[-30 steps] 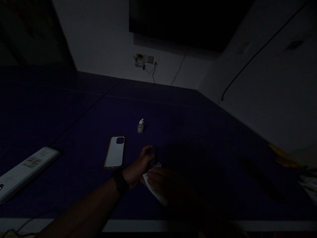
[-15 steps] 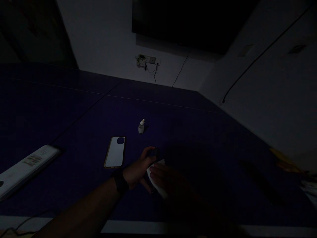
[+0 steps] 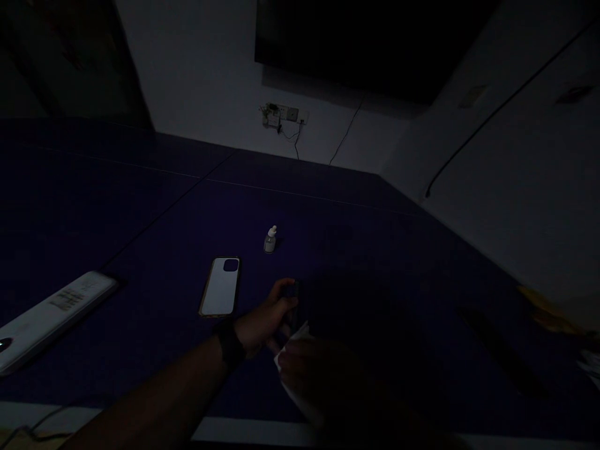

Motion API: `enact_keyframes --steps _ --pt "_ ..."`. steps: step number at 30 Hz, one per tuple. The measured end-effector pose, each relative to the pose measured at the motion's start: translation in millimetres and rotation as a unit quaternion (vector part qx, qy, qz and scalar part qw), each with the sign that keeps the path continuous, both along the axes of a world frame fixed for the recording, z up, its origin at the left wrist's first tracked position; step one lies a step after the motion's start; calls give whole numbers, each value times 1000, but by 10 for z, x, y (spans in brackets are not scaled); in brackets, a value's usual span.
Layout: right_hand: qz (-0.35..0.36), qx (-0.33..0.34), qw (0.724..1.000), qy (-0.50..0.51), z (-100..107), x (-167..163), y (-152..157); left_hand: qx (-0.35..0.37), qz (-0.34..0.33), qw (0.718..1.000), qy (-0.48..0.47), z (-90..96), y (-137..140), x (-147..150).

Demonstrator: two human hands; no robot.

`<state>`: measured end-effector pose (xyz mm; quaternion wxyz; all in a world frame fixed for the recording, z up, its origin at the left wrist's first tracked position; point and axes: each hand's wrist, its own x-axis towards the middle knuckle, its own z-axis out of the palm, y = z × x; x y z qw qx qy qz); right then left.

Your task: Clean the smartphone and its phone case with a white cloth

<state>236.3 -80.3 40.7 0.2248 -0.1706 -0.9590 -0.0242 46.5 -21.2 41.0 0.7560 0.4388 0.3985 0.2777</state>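
Observation:
My left hand (image 3: 269, 315), with a dark band on its wrist, grips the edge of a slim dark phone (image 3: 295, 306); most of the phone is lost in shadow. My right hand (image 3: 312, 369) is very dim, its fingers closed on a white cloth (image 3: 295, 390) just below and right of the left fingers. Whether the cloth touches the phone I cannot tell. Left of my hands a clear phone case (image 3: 219, 287) with a camera cutout lies flat. Beyond them stands a small white-capped dropper bottle (image 3: 269, 242).
A long white power strip or similar bar (image 3: 59, 315) lies at the left of the dark blue table (image 3: 187, 225). A dark flat object (image 3: 499, 350) and a yellowish item (image 3: 546, 309) are at the right. Wall sockets (image 3: 284, 114) with cables sit behind.
My right hand with the cloth has moved down, away from the top of the phone, so more of the phone's edge shows. My left hand keeps its grip. The view has shifted slightly.

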Motion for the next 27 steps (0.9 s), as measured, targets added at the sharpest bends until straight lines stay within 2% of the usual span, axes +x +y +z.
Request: enact_keyframes --steps 2,5,10,13,16,20,23,27 --pt "16 -6 1000 -25 -2 -22 -77 3 0 1000 2 3 0 1" --pt "2 1 999 -46 -48 6 -89 5 2 1000 3 2 2 2" --pt "-59 21 998 -3 -169 170 123 3 -31 999 -10 3 1 -23" --pt "-63 12 998 10 -208 233 262 7 -49 998 -30 -24 3 -48" --pt "-68 14 997 32 -189 232 376 14 -54 997 -61 -67 -4 -71" --pt "-85 5 994 74 -91 192 511 66 -75 992 -71 -102 -30 -98" --pt "-113 -29 989 93 -13 160 618 67 -88 992 -61 -115 -35 -110" --pt "-180 -118 968 126 38 123 706 47 -79 994 -59 -131 -22 -115"
